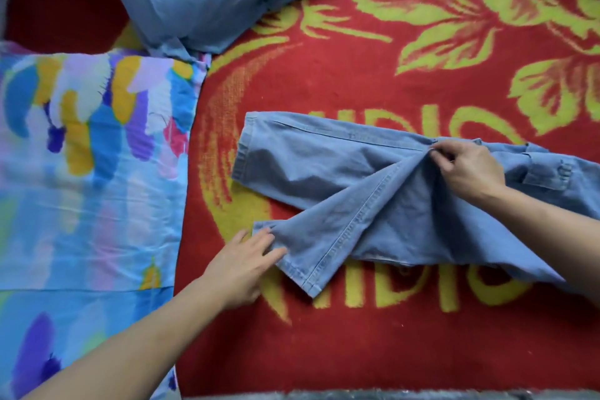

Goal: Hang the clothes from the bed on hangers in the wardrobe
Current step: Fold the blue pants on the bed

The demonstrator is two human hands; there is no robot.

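Denim jeans [324,172], legs crossed, lie on plush red blanket [357,75]; your right hand [470,169] pinches their seam, left hand [243,266] flat on a hem.

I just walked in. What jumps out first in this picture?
The red blanket with big yellow-green leaves fills the middle and right. Across it lie pale blue jeans, the right hand pinching them at the middle seam and the left hand touching a leg hem. A bright patterned pillow sits at the left.
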